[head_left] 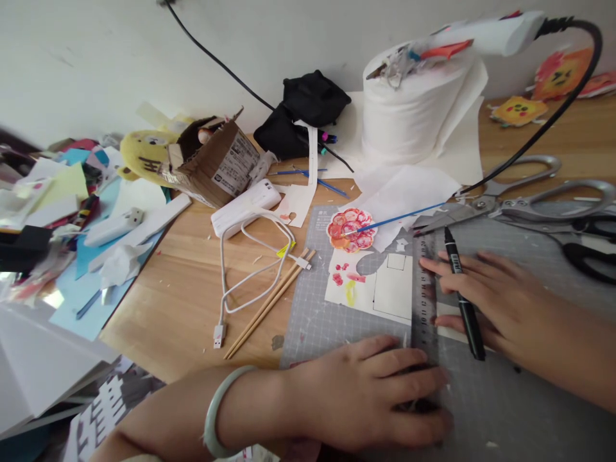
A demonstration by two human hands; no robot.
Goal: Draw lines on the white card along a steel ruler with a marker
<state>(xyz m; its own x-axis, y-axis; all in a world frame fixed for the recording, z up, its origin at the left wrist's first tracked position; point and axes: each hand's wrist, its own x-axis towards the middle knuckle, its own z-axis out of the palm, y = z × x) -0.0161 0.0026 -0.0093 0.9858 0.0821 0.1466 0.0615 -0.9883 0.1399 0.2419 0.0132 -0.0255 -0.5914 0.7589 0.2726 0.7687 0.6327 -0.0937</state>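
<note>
A black marker (464, 298) lies across my right hand (500, 301), held between its fingers. The fingertips of that hand touch a clear ruler (424, 295) on the grey cutting mat (308, 308). My left hand (370, 391), with a pale bangle at the wrist, is spread low over the mat near the ruler's lower end. Something dark shows between its fingers, too hidden to make out. Left of the ruler lies white card (392, 289) with drawn rectangles and red and yellow marks. Above it is a red flower cutout (352, 230) with a blue brush (399, 217) across it.
Metal scissors (486, 202) lie behind my right hand. A paper roll (414, 109) stands at the back. Further left are a power bank (245, 208), a white cable (224, 276), chopsticks (269, 305), a cardboard box (221, 160) and a paper pile. A black cord hangs at right.
</note>
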